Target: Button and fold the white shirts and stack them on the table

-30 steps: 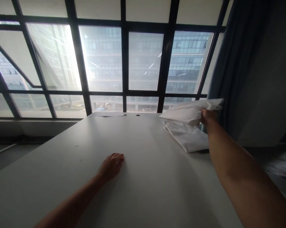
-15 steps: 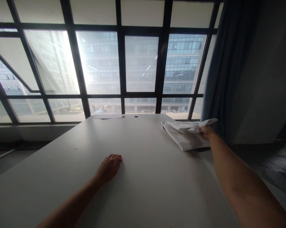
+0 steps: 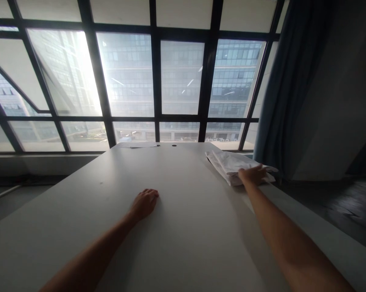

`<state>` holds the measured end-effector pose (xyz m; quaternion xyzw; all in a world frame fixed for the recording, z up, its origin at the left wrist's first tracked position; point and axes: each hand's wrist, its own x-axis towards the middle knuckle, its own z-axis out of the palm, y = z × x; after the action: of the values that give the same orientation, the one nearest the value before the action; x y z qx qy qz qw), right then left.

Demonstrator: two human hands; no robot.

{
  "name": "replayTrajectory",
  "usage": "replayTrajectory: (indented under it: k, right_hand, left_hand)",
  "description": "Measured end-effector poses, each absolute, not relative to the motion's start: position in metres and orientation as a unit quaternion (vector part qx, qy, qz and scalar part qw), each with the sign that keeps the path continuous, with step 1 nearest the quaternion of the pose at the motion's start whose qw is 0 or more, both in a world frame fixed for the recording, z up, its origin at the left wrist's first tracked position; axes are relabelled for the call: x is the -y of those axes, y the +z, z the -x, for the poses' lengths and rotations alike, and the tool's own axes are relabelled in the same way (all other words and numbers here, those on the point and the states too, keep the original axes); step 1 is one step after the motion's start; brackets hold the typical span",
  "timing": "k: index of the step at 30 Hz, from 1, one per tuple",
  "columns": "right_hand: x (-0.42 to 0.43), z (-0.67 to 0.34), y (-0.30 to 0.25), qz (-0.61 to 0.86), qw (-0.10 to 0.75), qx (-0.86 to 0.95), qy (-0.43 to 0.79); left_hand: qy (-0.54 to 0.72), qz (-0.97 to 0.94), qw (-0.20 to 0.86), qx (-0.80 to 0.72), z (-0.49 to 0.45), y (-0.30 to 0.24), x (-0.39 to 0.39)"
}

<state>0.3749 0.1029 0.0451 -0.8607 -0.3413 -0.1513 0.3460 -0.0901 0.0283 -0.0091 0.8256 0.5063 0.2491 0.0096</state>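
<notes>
A white, crinkled, folded bag (image 3: 227, 160) lies near the right edge of the white table (image 3: 183, 239). On its near right part rests my right hand (image 3: 252, 175), palm down with the thumb and fingers apart. I cannot make out whether the fingertips press on a fold. My left hand (image 3: 145, 203) lies on the table left of the bag, well apart from it. Its fingers are curled in and nothing shows in them.
Thin white sheets (image 3: 138, 145) lie at the table's far edge, beside a small dark round hole (image 3: 174, 145). Behind stands a wall of dark-framed windows (image 3: 155, 77). A blue curtain (image 3: 278, 89) hangs at the right, beyond the table's edge.
The bag's raised top layer has come down and now lies flatter, folded over. My right hand has shifted left and onto the bag, its fingers spread. My left hand stays nearly in place.
</notes>
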Motion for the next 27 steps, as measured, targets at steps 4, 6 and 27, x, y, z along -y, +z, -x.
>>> replayTrajectory:
  k: [4, 6, 27]
  right_hand:
    - [-0.092, -0.272, 0.034, 0.772, 0.262, 0.571, -0.097]
    - [-0.085, -0.218, 0.031, 0.693, 0.196, 0.693, -0.013]
    - [-0.080, -0.118, -0.013, 0.649, 0.077, 0.752, 0.082]
  left_hand:
    - [0.196, -0.812, 0.001, -0.550, 0.087, 0.001, -0.036]
    - [0.166, -0.799, -0.008, -0.578, 0.082, 0.011, -0.046]
    - [0.056, -0.791, 0.017, -0.609, 0.041, -0.014, -0.075]
